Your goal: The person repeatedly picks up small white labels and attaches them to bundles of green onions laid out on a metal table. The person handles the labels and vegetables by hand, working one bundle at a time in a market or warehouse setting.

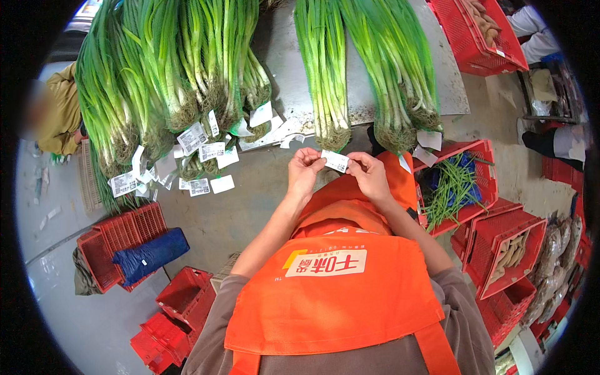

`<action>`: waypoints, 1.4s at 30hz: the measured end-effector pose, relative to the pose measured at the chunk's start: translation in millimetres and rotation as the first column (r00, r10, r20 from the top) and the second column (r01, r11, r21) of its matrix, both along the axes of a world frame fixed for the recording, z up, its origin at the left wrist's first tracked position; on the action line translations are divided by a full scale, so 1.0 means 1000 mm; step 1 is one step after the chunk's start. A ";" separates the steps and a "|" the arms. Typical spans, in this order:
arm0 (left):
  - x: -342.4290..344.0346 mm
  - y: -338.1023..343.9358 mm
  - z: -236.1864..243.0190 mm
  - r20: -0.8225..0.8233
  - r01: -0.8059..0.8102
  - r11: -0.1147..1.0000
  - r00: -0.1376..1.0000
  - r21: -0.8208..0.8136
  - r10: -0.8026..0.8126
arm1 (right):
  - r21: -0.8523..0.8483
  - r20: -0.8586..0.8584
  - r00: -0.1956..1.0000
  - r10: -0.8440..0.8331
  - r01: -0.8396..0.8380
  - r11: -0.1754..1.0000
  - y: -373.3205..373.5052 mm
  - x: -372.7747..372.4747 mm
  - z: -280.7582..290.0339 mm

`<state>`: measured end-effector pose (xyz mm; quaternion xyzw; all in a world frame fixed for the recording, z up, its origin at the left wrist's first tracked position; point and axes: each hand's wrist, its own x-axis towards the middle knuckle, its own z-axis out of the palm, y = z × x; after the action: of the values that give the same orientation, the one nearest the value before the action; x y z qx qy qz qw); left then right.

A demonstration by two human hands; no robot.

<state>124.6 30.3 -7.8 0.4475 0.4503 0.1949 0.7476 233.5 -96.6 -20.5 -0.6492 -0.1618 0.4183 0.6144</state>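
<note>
Between my two hands, a small white printed label [335, 161] is pinched by its ends. My left hand [304, 170] grips its left end with thumb and fingers. At its other end, my right hand [369, 175] does the same. Just beyond the label, a bundle of green onions [321, 75] in green netting lies with its roots toward me at the table's edge. Right of it lie more netted green onions [394, 81], with white labels [429, 139] at their root ends. A large pile of labelled green onions [169, 69] covers the table's left part.
The metal table [279, 69] ends just past my hands. A red crate [462, 187] with loose green stalks stands close on my right, more red crates [509, 250] behind it. Red crates [181, 294] also stand at the lower left. Another person [59, 112] is at the far left.
</note>
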 end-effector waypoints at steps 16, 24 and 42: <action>0.012 -0.017 0.045 -0.318 0.479 0.675 0.878 0.562 -0.358 | -0.001 -0.254 0.966 0.043 -0.044 0.999 0.001 0.010 0.016; 0.009 -0.016 0.033 -0.297 0.450 0.749 0.892 0.487 -0.342 | 0.026 -0.246 0.959 0.143 -0.141 0.990 0.001 0.017 0.015; 0.008 -0.014 0.026 -0.286 0.447 0.775 0.892 0.446 -0.350 | 0.016 -0.201 0.964 0.176 -0.176 0.984 0.003 0.019 0.013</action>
<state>132.6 16.4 18.2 0.7272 0.3464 0.0986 0.5843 252.0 -93.6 -8.0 -0.5872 -0.1552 0.5351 0.5872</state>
